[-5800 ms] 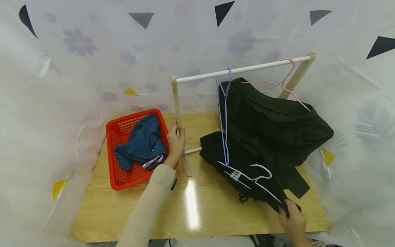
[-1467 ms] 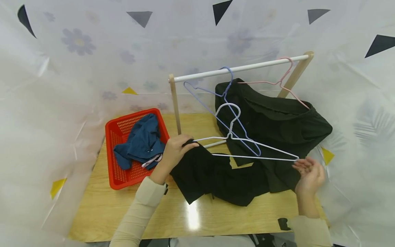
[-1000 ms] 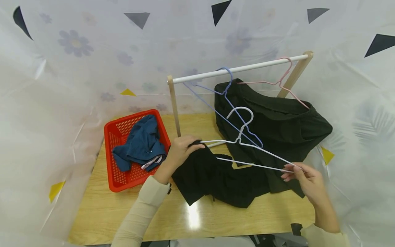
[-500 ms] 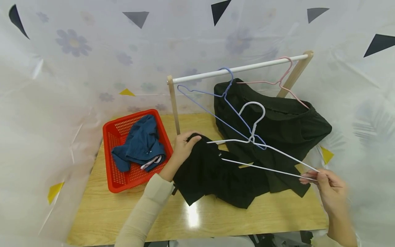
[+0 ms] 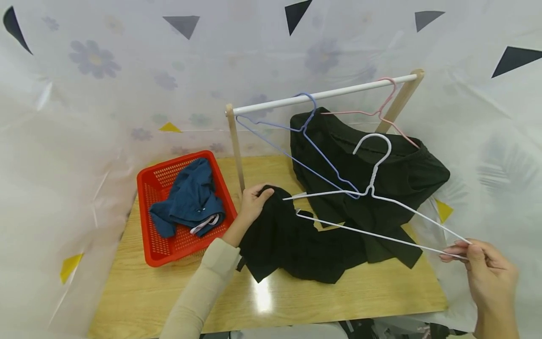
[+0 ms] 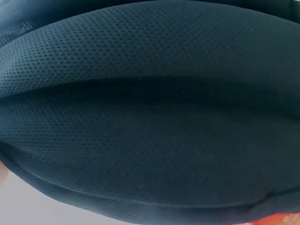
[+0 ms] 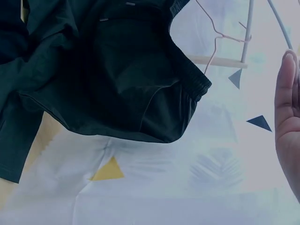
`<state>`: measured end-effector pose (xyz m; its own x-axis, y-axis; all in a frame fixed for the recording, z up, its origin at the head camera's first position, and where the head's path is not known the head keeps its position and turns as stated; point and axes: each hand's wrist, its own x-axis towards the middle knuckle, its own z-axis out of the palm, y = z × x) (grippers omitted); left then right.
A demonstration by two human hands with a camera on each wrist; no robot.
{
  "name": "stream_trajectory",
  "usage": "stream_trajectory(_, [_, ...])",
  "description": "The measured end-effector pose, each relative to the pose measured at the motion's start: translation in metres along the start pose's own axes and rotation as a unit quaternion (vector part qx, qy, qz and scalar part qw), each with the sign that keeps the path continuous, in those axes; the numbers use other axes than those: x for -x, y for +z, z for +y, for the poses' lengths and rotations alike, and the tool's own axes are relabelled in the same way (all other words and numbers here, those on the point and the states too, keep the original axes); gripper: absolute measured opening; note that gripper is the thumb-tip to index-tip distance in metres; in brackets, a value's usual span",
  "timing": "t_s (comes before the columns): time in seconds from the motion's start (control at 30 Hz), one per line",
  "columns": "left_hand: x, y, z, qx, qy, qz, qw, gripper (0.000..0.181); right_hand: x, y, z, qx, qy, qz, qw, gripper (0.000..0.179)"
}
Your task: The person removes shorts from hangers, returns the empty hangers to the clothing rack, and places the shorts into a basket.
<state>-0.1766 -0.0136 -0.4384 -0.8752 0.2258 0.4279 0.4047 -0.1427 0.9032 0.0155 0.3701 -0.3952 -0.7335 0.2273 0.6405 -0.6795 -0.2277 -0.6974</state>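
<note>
OK so my hands are well apart right now: left hand [image 5: 254,203] pinching the edge of the black garment [image 5: 288,240], right hand [image 5: 487,270] pinching the far right corner of the white hanger [image 5: 374,176]. What's changed over the last second or so is that my right hand has gone further out to the right and the hanger went with it, while my left hand and the black garment have barely budged. More white wire is showing now, so I'd guess just the left corner is covered by the cloth, though I honestly can't see how deep it sits. The garment itself is slumped across the table [image 5: 372,292], the red basket [image 5: 146,197] with blue clothing [image 5: 188,202] off to my left.

Further back, the blue hanger [image 5: 304,129] and pink hanger [image 5: 379,113] are hooked on the rack's bar [image 5: 347,91], and the pink one carries dark trousers [image 5: 423,174].

Funny thing with the wrist cams: the left one is all dark cloth, with a dotted weave the head view misses, but it doesn't show my grip. The right one shows the trousers' gathered waistband [image 7: 190,75] way clearer.
</note>
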Motion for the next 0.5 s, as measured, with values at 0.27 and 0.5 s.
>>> stream_trajectory(0.27, [0.000,-0.007,-0.035,-0.070,-0.039,0.025,0.9964,0.013,-0.007,-0.008,-0.009,0.004,-0.029,0.030,0.9991,0.023])
stream_trajectory(0.5, [0.004,-0.009,-0.044,-0.190,-0.102,0.002,0.9764,0.022,-0.014,0.000,-0.020,-0.065,-0.083,0.028,0.9940,0.025])
